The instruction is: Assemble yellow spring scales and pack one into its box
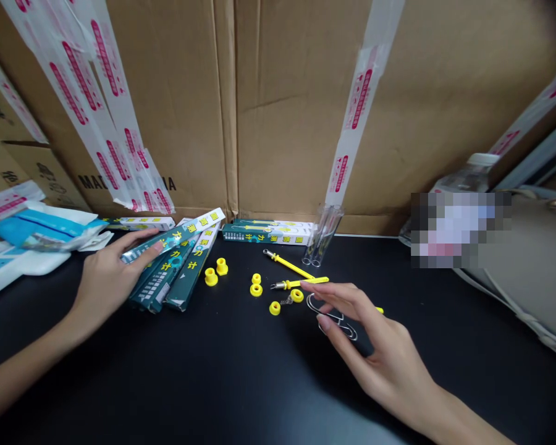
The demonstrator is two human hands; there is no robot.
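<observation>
My left hand (109, 272) is closed around a narrow green and white cardboard box (171, 235) with yellow lettering, tilted on top of more such boxes (185, 272). At the right, my right hand (370, 340) has thumb and fingers apart around the metal wire hooks (331, 316); whether it touches them I cannot tell. Just beyond its fingertips lie a yellow rod (301, 283) with a metal end and a second yellow rod (290, 264). Several yellow plastic caps (256, 289) and a small metal spring (286, 301) are scattered to the left of that hand.
Clear plastic tubes (322, 238) stand upright near the back, beside another pair of narrow boxes (269, 233). Large cardboard cartons (287, 111) wall off the table's far side. A bottle (472, 174) and a grey bag (532, 266) occupy the right; blue packaging (46, 225) lies left.
</observation>
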